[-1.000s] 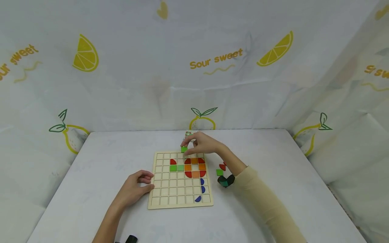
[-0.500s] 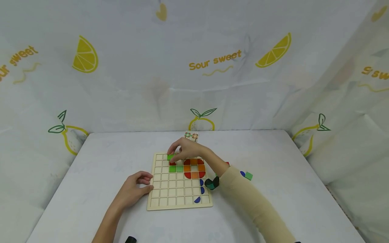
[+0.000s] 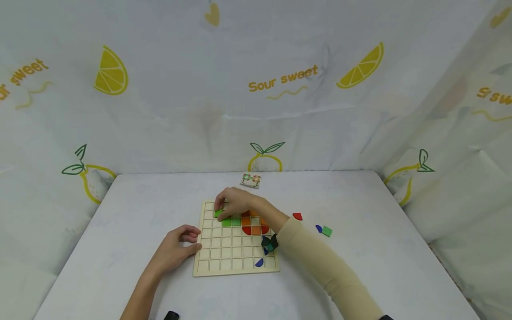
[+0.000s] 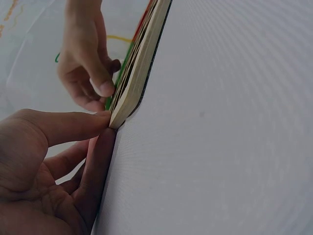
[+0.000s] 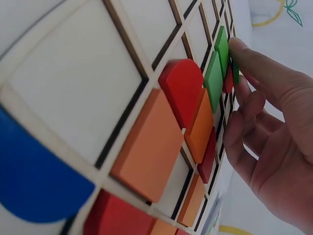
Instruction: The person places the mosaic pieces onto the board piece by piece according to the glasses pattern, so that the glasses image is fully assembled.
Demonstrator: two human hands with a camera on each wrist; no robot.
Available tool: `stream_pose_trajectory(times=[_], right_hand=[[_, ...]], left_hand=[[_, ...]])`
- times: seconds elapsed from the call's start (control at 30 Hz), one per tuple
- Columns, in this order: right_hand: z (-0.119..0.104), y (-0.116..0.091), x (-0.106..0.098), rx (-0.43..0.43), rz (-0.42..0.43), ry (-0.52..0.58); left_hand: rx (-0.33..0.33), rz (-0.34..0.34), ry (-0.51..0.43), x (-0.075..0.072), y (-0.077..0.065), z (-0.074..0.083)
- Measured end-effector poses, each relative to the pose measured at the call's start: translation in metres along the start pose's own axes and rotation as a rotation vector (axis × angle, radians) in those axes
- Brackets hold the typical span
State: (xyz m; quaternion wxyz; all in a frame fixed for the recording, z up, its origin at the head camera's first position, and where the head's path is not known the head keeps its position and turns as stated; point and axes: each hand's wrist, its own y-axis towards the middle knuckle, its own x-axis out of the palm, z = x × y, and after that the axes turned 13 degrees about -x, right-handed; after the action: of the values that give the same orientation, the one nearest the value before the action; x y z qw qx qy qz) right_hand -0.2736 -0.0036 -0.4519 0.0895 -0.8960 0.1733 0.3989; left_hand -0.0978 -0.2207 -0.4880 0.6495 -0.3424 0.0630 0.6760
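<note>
My right hand (image 3: 236, 200) pinches a green square tile (image 3: 218, 214) between thumb and fingers, over the upper left cells of a wooden grid board (image 3: 216, 253). In the right wrist view, the fingertips are beside two green tiles in a row (image 5: 213, 81) and a red rounded piece (image 5: 228, 80). My left hand (image 3: 178, 249) rests against the board's left edge with thumb and fingertips, as the left wrist view shows at the board's edge (image 4: 128, 105). Red rounded pieces and orange squares (image 3: 256, 230) form a ring at the board's right.
Blue half-round pieces (image 3: 259, 262) lie at the board's lower right. To its right on the table are a red piece (image 3: 297, 216), another blue piece (image 3: 318, 228) and a green square (image 3: 326, 231). A pattern card (image 3: 250, 179) lies behind the board.
My right hand has carried the green tile left from behind the board onto its upper left cells, then slightly nearer. The pattern card has come into full view. My left hand has stayed put.
</note>
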Motion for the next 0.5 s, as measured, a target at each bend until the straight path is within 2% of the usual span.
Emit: stream_pose_trajectory(times=[0.27, 0.5], right_hand=[[-0.0022, 0.0020, 0.0045, 0.026, -0.002, -0.052], [-0.0015, -0.0016, -0.0006, -0.015, -0.008, -0.065]], left_hand=[[0.004, 0.002, 0.004, 0.0005, -0.0005, -0.0004], [-0.001, 0.006, 0.016, 0.0002, 0.0012, -0.0010]])
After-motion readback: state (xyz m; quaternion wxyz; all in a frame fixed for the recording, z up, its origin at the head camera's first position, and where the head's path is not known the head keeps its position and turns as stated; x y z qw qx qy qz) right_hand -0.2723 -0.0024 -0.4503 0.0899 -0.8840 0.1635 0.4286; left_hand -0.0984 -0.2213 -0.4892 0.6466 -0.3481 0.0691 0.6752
